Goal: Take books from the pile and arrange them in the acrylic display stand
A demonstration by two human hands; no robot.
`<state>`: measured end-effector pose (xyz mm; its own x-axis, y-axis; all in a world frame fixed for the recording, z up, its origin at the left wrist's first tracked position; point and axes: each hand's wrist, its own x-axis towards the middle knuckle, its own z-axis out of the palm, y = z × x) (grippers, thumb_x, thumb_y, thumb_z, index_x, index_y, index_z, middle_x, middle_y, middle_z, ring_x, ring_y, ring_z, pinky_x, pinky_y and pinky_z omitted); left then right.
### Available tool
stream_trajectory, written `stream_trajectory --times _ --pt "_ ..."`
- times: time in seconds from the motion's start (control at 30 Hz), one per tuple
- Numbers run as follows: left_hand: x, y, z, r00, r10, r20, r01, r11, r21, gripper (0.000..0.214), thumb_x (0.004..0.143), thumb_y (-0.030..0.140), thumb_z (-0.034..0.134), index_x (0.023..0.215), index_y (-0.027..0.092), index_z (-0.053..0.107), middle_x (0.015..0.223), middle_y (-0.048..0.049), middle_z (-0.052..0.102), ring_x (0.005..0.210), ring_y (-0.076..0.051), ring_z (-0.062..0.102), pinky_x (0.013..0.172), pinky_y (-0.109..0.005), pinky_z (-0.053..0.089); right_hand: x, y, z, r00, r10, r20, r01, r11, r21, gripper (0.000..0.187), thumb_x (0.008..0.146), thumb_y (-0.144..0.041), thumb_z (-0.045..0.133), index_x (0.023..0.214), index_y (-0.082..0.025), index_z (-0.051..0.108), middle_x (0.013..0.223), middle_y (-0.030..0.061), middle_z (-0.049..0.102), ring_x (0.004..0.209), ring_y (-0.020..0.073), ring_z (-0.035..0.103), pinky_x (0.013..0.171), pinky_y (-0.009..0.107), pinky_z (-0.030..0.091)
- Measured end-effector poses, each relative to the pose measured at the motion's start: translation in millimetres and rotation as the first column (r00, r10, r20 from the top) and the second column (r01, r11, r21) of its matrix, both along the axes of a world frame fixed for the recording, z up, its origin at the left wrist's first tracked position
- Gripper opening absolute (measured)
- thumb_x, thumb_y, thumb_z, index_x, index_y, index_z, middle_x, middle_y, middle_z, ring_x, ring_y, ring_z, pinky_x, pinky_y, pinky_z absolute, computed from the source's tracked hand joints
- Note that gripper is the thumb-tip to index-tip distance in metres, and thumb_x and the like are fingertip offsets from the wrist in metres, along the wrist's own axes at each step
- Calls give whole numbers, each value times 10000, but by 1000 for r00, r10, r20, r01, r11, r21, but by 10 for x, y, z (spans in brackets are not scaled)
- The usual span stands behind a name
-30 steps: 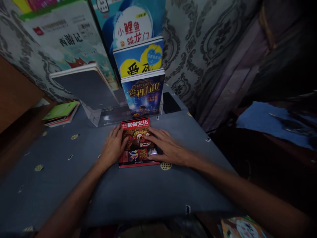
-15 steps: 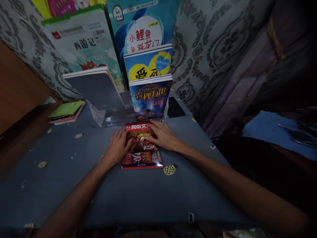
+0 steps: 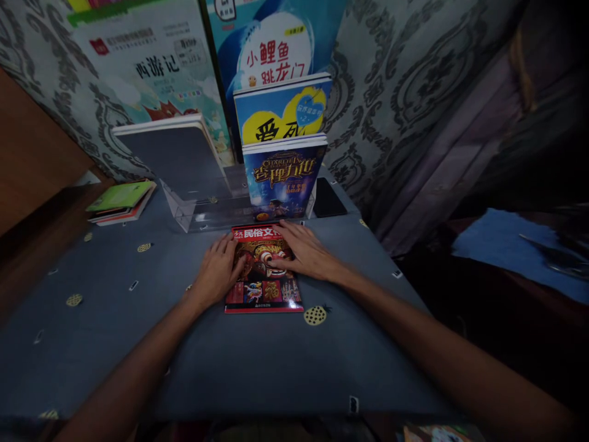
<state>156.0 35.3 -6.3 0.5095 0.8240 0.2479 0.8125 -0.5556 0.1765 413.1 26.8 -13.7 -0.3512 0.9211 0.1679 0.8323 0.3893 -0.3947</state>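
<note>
A red-and-black book (image 3: 264,288) lies flat on the table, its cover facing up with a mask picture. My left hand (image 3: 217,268) rests along its left edge, fingers extended and thumb on the cover. On the upper right part of the cover lies my right hand (image 3: 306,250), palm down with fingers stretched out. Neither hand is wrapped round the book. Just beyond it, a dark blue book (image 3: 283,181) stands upright in a clear display rack (image 3: 216,215).
Behind stand a yellow-and-blue book (image 3: 276,110), a teal book (image 3: 280,37), a pale green book (image 3: 165,67) and a grey-backed book (image 3: 172,156). Small books (image 3: 120,199) are stacked at left. A black phone-like slab (image 3: 328,197) lies right of the rack. Blue cloth (image 3: 501,252) is far right.
The view has shifted slightly, so the rack's books appear a little higher and larger. Both hands stay on the red-and-black book, nearly unmoved.
</note>
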Motion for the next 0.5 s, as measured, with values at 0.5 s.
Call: stream_trajectory --times 0.5 --pt "-7 5 -16 998 -3 63 6 999 -44 419 1003 376 448 1354 155 509 1503 -188 518 1430 -319 435 1142 -547 395 117 -105 -16 996 85 -6 -85 990 -109 1205 698 -879 613 1621 -201 237 1680 215 214 1549 413 194 1225 650 205"
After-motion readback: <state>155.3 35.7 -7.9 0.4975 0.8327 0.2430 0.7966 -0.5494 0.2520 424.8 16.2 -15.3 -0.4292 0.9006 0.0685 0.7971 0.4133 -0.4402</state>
